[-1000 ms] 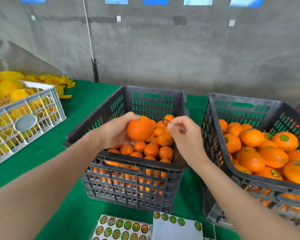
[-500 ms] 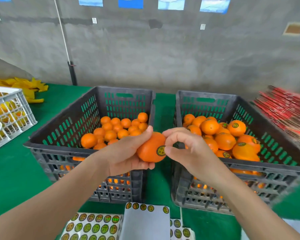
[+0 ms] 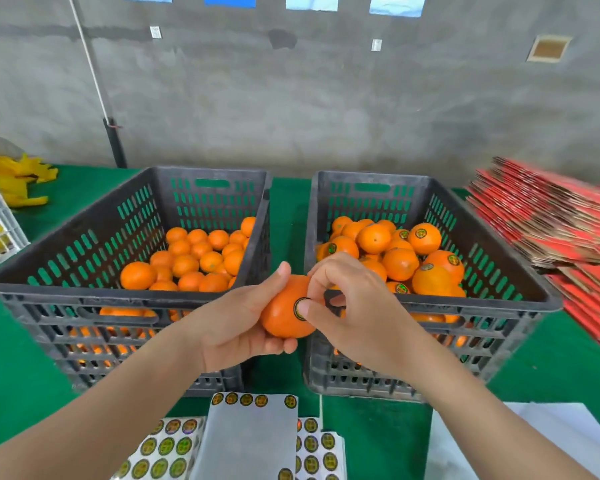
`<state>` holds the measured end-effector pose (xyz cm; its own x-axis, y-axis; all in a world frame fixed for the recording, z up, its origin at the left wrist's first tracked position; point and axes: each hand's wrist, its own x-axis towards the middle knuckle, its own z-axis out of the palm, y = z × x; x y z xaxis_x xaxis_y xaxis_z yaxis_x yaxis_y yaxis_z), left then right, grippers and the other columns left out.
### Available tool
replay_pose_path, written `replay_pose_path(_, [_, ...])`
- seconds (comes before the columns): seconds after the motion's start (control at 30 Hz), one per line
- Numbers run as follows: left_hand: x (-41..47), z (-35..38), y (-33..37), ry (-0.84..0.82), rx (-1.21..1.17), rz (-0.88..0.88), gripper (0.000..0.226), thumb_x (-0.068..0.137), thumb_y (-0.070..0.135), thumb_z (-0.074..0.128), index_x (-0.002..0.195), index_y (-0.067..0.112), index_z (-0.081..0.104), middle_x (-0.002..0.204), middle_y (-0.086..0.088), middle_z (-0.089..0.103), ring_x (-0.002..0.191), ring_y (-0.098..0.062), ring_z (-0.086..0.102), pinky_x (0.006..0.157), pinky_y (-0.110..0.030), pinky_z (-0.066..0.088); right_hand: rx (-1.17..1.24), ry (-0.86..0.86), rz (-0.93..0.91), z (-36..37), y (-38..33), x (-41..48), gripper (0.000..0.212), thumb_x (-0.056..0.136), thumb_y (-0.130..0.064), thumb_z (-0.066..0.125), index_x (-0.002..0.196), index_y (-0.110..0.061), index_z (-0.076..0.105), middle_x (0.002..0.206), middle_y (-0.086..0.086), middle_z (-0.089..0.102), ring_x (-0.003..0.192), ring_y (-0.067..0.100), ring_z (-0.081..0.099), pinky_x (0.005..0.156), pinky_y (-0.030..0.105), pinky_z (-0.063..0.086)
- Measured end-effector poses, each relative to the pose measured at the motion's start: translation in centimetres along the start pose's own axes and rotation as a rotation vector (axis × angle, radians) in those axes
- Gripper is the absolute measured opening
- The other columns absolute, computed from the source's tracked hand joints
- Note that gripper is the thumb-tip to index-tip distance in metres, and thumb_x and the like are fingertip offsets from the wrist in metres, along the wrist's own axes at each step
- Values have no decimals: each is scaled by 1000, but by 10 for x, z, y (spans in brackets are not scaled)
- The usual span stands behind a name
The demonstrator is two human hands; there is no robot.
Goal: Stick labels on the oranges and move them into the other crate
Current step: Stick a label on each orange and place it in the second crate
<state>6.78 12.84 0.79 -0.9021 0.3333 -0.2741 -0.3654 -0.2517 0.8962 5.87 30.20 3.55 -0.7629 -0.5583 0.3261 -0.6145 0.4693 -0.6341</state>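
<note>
Cups a smooth, round orange (image 3: 281, 320) in the curled left grip (image 3: 236, 327) between two slotted black plastic crates (image 3: 84, 299); presses a round green-gold label (image 3: 297, 307) onto it with the thumb of the curled right grip (image 3: 357, 306).

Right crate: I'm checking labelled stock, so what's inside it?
Oranges, several showing round labels. The right hand covers those nearest the front, and the lower layers are buried.

A rough grey wall (image 3: 326, 98) stands behind the green table (image 3: 371, 431). Blue papers (image 3: 229, 0) sit high on the wall, far above the table. A black pole (image 3: 115, 143) with a white cord (image 3: 87, 57) rises behind the table's left end. Red flat boxes (image 3: 551, 220) are piled on its right end.
</note>
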Motion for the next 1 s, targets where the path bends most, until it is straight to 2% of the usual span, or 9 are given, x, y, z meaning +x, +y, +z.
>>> replay_pose_path(0.17, [6,9,-10,-26,-47,37,55,70,59,58,100,16,74,84,-16,67,52,-21,58,42,-21,47,66,146,-17,3,10,-13,13,86,-23,62,94,-20,52,103,-3,54,97,11,52,81,37,49])
replay_pose_path(0.27, [11,17,-15,-1,31,73,55,64,64,58,92,20,76,81,-14,69,56,-20,62,47,-22,51,147,124,26,1,19,-20,48,85,-27,65,125,-29,39,118,-10,50,104,1,50,86,30,50])
replay_pose_path(0.43, [25,41,-7,12,175,207,57,73,71,54,99,24,73,103,-9,72,95,-21,70,69,-27,57,50,105,-60,-2,34,-19,70,75,-24,75,134,-20,39,128,-7,45,114,1,43,93,17,40])
replay_pose_path(0.57, [59,61,7,447,408,426,55,99,44,30,67,23,70,64,8,70,62,0,66,51,-8,47,44,210,37,-22,57,2,67,67,-18,77,124,-24,43,117,-9,47,100,-2,43,78,10,41])
replay_pose_path(0.63, [76,60,15,428,341,415,35,103,21,31,82,22,59,73,-2,63,57,-10,60,51,-14,47,6,220,162,-37,77,22,70,67,-21,77,126,-26,40,113,-11,45,98,2,44,71,13,38])
replay_pose_path(0.7, [86,52,18,435,367,365,29,99,2,33,82,17,52,75,-7,54,47,-8,55,46,-16,44,-97,147,305,-53,100,45,70,68,-23,77,127,-23,39,114,-6,45,99,10,44,74,22,36])
replay_pose_path(0.8, [92,44,16,462,460,306,34,96,-7,33,79,15,52,74,-8,55,43,-4,55,45,-14,45,-228,-183,470,-70,129,68,64,68,-27,76,122,-21,43,111,-1,49,97,16,48,69,28,40])
replay_pose_path(0.9, [92,43,18,454,488,276,31,95,-10,35,84,11,54,76,-8,57,56,-14,55,48,-14,47,-355,-512,482,-70,141,76,67,68,-23,76,125,-20,43,108,-1,49,92,18,50,60,26,39])
replay_pose_path(1.0, [93,40,17,457,517,282,24,93,-11,37,99,4,54,79,-8,58,60,-14,56,52,-14,48,-439,-576,428,-67,141,79,67,71,-17,75,128,-17,41,94,-5,47,78,11,48,53,23,34])
